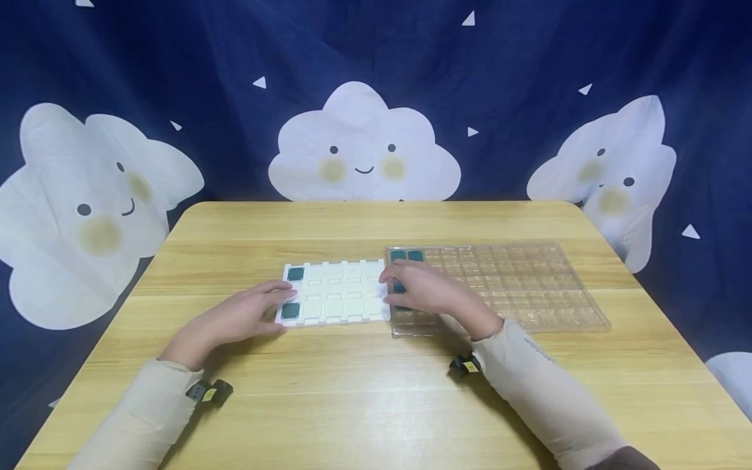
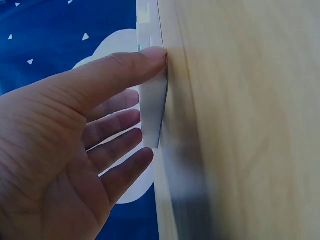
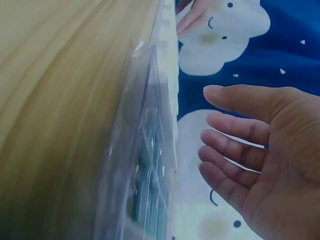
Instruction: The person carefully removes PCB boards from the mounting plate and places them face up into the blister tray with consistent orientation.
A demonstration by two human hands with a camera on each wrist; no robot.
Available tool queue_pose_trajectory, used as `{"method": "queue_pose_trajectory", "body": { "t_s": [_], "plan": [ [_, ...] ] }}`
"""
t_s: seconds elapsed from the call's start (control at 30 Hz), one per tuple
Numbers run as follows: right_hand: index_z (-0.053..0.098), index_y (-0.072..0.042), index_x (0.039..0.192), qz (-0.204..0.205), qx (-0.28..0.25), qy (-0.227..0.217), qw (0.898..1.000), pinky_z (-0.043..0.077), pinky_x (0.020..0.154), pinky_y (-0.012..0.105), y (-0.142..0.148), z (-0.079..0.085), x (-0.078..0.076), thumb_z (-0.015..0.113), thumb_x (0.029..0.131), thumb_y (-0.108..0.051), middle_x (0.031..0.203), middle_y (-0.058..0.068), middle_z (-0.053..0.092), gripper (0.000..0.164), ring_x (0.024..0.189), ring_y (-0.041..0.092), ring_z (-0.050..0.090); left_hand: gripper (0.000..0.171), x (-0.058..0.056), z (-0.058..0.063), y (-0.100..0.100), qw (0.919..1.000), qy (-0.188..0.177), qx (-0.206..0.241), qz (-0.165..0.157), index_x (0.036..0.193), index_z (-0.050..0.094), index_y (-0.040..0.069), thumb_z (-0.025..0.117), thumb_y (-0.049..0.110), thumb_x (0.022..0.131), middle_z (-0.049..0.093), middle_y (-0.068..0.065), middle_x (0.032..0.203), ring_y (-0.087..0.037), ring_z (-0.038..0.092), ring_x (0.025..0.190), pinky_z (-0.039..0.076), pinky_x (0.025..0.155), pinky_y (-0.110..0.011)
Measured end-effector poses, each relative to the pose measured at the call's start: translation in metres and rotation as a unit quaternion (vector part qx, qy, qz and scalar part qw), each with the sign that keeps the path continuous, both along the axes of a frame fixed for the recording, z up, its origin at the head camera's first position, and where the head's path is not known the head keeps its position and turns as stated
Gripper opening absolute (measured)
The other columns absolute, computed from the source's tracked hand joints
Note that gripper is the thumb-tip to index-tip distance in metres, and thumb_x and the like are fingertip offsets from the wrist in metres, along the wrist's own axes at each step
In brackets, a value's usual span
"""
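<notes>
A white tray (image 1: 335,307) with rows of square pockets lies on the table, a dark green square piece (image 1: 296,274) in its far left pocket and another green piece (image 1: 290,311) in the near left one. My left hand (image 1: 241,316) is at the tray's left end, thumb touching the near edge and relaxed fingers along the end. Above the seam between this tray and a clear plastic tray (image 1: 517,287) is my right hand (image 1: 425,287), fingers loosely bent with nothing between them. Several green pieces (image 1: 415,255) sit in the clear tray's left pockets, partly hidden under that hand.
The wooden table (image 1: 352,391) has rounded far corners. Behind it hangs a dark blue curtain (image 1: 376,39) with white clouds. A small black camera (image 1: 209,391) is strapped to the left wrist, and another black camera (image 1: 465,365) to the right one.
</notes>
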State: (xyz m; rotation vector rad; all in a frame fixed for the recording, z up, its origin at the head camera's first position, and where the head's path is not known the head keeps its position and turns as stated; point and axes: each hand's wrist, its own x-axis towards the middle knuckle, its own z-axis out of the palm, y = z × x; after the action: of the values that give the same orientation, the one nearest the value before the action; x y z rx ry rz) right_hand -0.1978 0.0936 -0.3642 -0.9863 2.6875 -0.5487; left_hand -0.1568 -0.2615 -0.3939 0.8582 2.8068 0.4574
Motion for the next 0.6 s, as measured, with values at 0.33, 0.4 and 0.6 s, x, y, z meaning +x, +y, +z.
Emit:
{"method": "queue_pose_trajectory", "body": {
  "t_s": [0.33, 0.4, 0.6],
  "plan": [
    [0.064, -0.01, 0.125, 0.025, -0.003, 0.026, 0.999, 0.047, 0.097, 0.035, -0.031, 0.005, -0.006, 0.068, 0.093, -0.031, 0.12, 0.002, 0.063, 0.038, 0.11, 0.019, 0.058, 0.07, -0.001, 0.002, -0.006, 0.9999, -0.009, -0.01, 0.002, 0.141, 0.05, 0.0, 0.077, 0.03, 0.084, 0.042, -0.02, 0.147, -0.042, 0.044, 0.131, 0.036, 0.107, -0.056],
    [0.064, -0.011, 0.124, 0.029, -0.007, 0.03, 0.999, 0.047, 0.097, 0.035, -0.037, 0.006, -0.007, 0.068, 0.092, -0.031, 0.119, 0.001, 0.063, 0.038, 0.11, 0.019, 0.058, 0.07, -0.001, 0.002, -0.006, 0.9998, -0.011, -0.015, 0.005, 0.141, 0.049, 0.0, 0.077, 0.03, 0.085, 0.041, -0.021, 0.148, -0.042, 0.043, 0.131, 0.035, 0.107, -0.056],
    [0.064, -0.012, 0.126, 0.031, -0.01, 0.026, 0.999, 0.047, 0.098, 0.035, -0.052, 0.008, -0.01, 0.068, 0.093, -0.031, 0.121, 0.0, 0.062, 0.038, 0.111, 0.017, 0.058, 0.073, -0.001, 0.001, -0.006, 0.9995, -0.011, -0.027, 0.012, 0.142, 0.047, -0.002, 0.076, 0.033, 0.085, 0.04, -0.021, 0.149, -0.042, 0.04, 0.133, 0.034, 0.109, -0.056]
  ]
}}
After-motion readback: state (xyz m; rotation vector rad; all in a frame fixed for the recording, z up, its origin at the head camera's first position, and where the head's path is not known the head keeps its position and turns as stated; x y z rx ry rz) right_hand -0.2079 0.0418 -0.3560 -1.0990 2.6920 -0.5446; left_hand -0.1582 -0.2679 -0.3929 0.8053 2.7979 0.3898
